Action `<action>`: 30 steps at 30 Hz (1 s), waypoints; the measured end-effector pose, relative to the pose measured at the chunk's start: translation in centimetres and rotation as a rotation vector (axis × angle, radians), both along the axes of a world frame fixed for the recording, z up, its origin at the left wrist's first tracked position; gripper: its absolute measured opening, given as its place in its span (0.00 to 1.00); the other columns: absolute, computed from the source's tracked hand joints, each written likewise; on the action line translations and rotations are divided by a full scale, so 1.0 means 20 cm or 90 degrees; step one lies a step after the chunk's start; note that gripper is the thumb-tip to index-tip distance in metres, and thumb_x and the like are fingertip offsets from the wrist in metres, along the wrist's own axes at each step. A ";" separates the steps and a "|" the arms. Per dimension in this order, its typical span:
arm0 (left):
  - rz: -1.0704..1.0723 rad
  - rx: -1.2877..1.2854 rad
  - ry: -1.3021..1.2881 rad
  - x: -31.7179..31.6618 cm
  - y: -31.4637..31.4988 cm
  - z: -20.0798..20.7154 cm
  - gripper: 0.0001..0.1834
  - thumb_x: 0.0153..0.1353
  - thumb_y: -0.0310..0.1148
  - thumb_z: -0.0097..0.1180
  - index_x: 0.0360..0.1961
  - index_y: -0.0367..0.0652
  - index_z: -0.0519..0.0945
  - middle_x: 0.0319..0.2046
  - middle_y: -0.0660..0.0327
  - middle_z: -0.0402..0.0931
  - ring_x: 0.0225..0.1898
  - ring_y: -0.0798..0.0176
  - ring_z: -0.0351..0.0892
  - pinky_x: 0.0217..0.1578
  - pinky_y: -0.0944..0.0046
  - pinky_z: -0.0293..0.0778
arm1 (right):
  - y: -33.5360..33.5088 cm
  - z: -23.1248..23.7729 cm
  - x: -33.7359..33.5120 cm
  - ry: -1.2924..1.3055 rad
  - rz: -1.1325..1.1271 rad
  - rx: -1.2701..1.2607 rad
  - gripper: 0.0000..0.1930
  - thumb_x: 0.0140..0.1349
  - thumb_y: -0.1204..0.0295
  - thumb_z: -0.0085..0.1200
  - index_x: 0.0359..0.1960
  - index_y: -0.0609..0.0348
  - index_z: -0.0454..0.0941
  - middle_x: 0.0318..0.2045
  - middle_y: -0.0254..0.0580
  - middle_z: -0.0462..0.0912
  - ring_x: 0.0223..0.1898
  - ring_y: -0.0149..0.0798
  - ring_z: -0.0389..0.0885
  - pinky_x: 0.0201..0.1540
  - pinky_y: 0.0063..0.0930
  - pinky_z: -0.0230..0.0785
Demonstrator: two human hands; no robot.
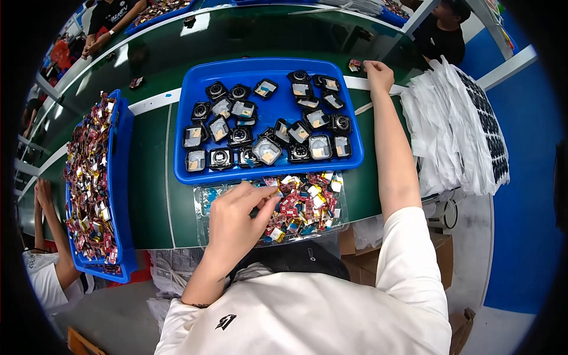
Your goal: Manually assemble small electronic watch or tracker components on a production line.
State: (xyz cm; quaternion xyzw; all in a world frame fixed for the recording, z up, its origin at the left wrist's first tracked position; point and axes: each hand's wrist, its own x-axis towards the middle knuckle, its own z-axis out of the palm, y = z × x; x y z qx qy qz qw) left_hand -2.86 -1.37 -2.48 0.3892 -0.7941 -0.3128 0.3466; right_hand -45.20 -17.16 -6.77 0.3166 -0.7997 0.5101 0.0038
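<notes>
My left hand (236, 216) is low over a clear plastic tray (203, 222) heaped with small red, white and yellow electronic parts (299, 204). Its thumb and index finger are pinched close together at the heap's left side; what lies between them is too small to make out. Stretched far forward, my right hand (380, 77) is beyond the right far corner of a blue tray (357, 155). Its fingers are curled and their inner side is hidden. A small red part (354, 65) lies just left of those fingertips, apart from them. Several black smartwatch cases (239, 136) fill the blue tray.
At left, another blue bin (123, 201) brims with wired red parts. White sheet-wrapped stacks of black pieces (452, 127) stand at right. A green belt (260, 32) runs behind a white rail, carrying a few small parts (136, 82). Other people work at left and far side.
</notes>
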 end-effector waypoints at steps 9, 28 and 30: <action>-0.025 -0.100 0.001 0.01 0.00 0.02 0.05 0.49 0.24 0.65 0.27 0.39 0.80 0.24 0.61 0.77 0.23 0.60 0.76 0.25 0.62 0.71 | 0.19 0.11 0.06 -0.165 0.176 0.002 0.12 0.59 0.66 0.55 0.40 0.57 0.82 0.35 0.33 0.84 0.39 0.27 0.78 0.40 0.22 0.65; 0.054 0.009 0.239 0.08 -0.03 0.03 0.09 0.46 0.19 0.66 0.29 0.37 0.79 0.23 0.61 0.77 0.23 0.69 0.71 0.25 0.71 0.67 | 0.98 0.30 1.25 -0.268 0.800 -0.119 0.15 0.55 0.86 0.54 0.45 0.69 0.79 0.33 0.42 0.79 0.30 0.28 0.78 0.33 0.20 0.70; 0.092 -0.020 0.189 0.10 -0.04 0.04 0.09 0.46 0.19 0.67 0.29 0.37 0.79 0.23 0.62 0.77 0.23 0.69 0.70 0.26 0.70 0.66 | 1.00 0.28 1.29 -0.320 0.762 -0.194 0.15 0.58 0.84 0.52 0.48 0.64 0.79 0.36 0.38 0.77 0.32 0.25 0.78 0.36 0.16 0.72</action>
